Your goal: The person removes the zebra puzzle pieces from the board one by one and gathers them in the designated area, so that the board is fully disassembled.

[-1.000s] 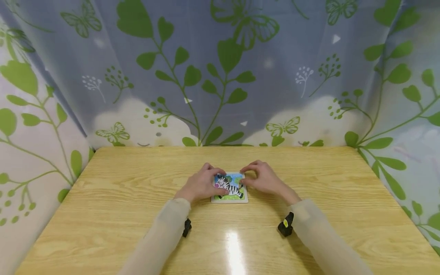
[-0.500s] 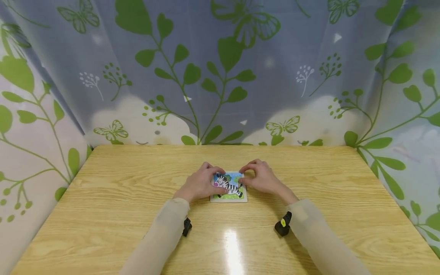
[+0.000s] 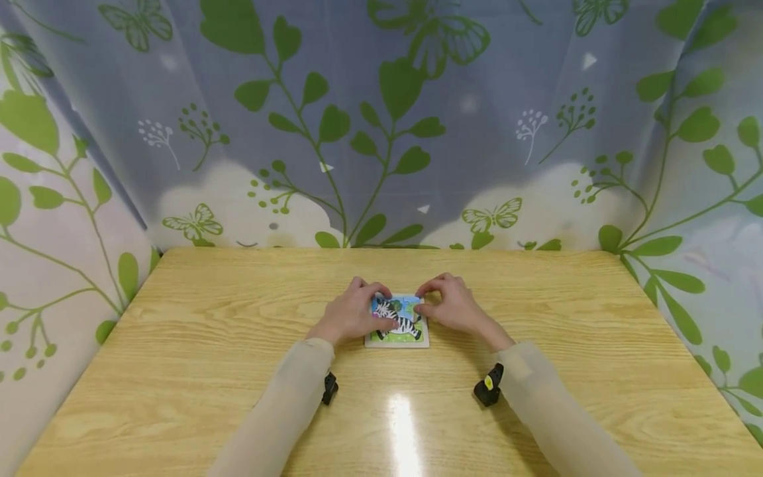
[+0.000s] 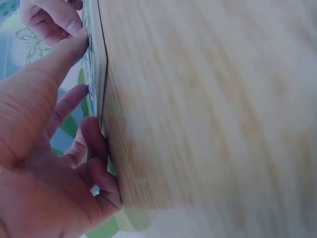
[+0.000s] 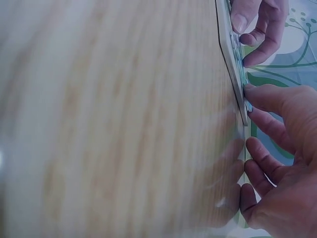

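Note:
A small square zebra jigsaw puzzle with a pale rim lies flat on the wooden table. My left hand reaches over its left side, thumb and forefinger resting on the picture. At the far right corner, my right hand pinches a bluish puzzle piece between thumb and forefinger; the piece looks slightly raised in the right wrist view. That hand's other fingers touch the tabletop beside the puzzle. In the left wrist view, my left thumb lies across the puzzle's face. Fingers hide parts of the picture.
The wooden table extends around the puzzle on all sides. Behind it hangs a curtain printed with leaves and butterflies, which also runs along both sides. A black wrist camera sits at the right cuff.
My left thumb has shifted slightly up the zebra picture. The right hand keeps its pinch at the corner with hardly any movement. The head view has tilted a little.

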Tool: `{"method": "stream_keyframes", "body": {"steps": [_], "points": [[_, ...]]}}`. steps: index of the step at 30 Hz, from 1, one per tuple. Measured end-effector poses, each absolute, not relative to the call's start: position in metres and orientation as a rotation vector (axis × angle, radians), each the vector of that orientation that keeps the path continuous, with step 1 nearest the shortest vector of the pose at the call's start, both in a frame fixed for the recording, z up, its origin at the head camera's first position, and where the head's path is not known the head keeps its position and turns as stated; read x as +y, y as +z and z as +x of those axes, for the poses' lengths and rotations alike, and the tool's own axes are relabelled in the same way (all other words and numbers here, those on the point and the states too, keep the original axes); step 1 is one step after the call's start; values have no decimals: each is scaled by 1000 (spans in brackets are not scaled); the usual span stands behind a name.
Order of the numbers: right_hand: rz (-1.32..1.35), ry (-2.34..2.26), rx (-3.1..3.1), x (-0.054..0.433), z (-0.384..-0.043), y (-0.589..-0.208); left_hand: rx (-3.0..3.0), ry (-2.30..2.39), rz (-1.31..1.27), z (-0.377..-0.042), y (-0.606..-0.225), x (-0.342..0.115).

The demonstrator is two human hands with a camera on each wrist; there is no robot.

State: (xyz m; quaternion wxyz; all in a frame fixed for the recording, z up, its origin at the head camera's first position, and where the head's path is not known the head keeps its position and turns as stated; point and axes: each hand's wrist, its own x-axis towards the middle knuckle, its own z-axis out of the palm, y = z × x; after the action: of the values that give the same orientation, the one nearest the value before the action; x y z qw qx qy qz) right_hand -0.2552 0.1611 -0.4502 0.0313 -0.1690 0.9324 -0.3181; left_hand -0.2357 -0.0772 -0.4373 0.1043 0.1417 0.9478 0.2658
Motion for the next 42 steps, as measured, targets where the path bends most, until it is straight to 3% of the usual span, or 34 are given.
{"method": "stream_keyframes", "body": {"steps": [18,34,42], "points": [[-478,-1237,2706,160,-257,-450,2793,752,400,-236,-436,-72],[-218,-1344,2611,154,-256,-443,2798,746,389,-235,-436,-69],[-229,-1424,2547,159,-257,-447,2788,736,411,-233,-433,-71]]}}
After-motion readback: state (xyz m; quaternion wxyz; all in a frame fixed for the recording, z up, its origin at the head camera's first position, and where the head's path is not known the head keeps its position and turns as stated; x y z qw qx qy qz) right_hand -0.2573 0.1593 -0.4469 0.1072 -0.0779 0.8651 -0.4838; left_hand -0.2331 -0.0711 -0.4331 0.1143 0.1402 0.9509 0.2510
